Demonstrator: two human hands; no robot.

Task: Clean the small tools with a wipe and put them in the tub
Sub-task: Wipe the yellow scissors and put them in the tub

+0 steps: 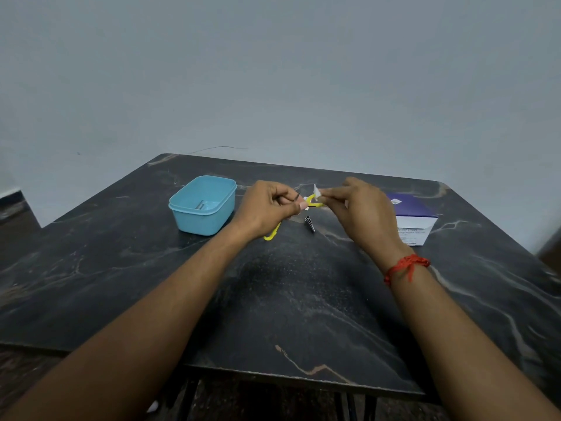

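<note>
Pinching stiff, likely light yellow-handled scissors (pixel 313 202) by their middle, the left hand (pixel 267 205) faced right hand (pixel 362 209) fingers clamping a limp white wipe (pixel 317 192).

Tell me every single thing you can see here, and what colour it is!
table: one, black marble look with pale veins, fills the lower view
wall: one, grey-blue, behind the table
tub: one, light blue, lid off, left on the table
metal tool: one, silvery, inside the tub, too small to name
scissors: one pair, yellow handles, in the air at the middle
wipe: one, white, against a scissors handle
nail clipper: one, dark metal, on the table below the hands
box: one, purple and white, right on the table
thread bracelet: one, red, on the right wrist
left hand: grips the scissors
right hand: pinches the wipe
</note>
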